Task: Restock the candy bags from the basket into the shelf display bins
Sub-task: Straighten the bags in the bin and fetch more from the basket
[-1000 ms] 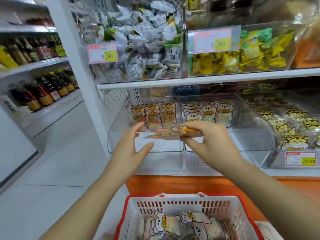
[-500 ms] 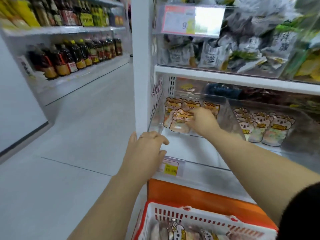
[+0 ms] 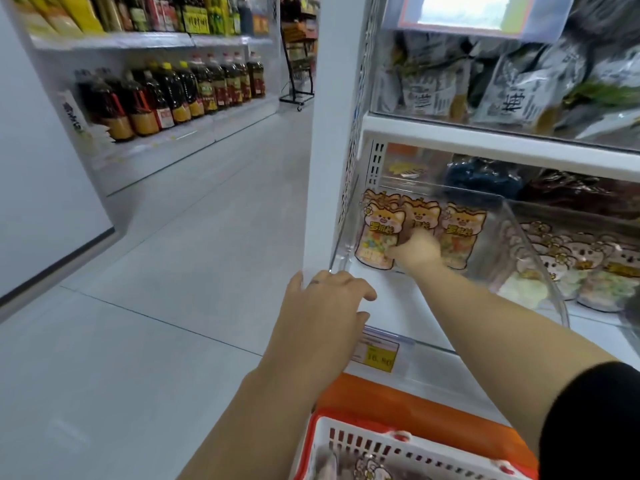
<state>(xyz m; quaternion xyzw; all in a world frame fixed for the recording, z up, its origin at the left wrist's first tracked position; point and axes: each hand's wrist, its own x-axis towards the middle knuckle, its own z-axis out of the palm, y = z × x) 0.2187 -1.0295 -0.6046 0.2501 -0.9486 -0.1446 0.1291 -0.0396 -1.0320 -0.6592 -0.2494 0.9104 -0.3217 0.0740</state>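
Note:
Three orange fox-printed candy bags stand in a row at the back of a clear shelf bin (image 3: 516,233). My right hand (image 3: 417,252) reaches deep into this bin and pinches the right edge of the front-left candy bag (image 3: 374,233), thumb on its face. At the bin's front left corner, my left hand (image 3: 322,306) rests with its fingers spread and lightly bent over the rim. Just below me is the white basket (image 3: 363,441) with a red rim, where more candy bags are blurred and cut off by the frame.
The neighbouring bin on the right holds pale bear-printed bags (image 3: 571,268). A price label (image 3: 377,353) hangs under my left hand. Grey-white packets (image 3: 519,84) fill the bin above. Oil bottles (image 3: 166,95) line shelves across the aisle floor on the left.
My right hand carried the bag from in front of the shelf into the left bin and stood it upright at the back. My left hand moved onto the bin's front rim. The view swung left.

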